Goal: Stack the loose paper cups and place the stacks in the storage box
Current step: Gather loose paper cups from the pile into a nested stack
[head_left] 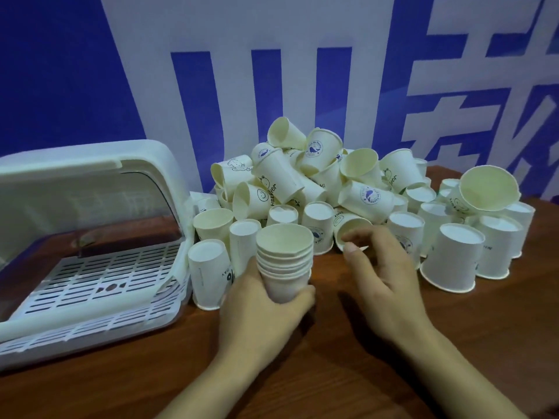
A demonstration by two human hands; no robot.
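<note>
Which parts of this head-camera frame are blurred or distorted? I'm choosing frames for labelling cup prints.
Head view: the right hand has motion-smeared fingers; the left hand and its stack of nested white paper cups are sharper; wide-angle bending curves the white plastic storage box; lighting is dim and bluish; prints in the pile of loose white paper cups look soft.

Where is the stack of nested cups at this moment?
In the head view, the stack of nested cups stands upright at centre, gripped by the left hand, right of the open storage box and before the cup pile.
</note>
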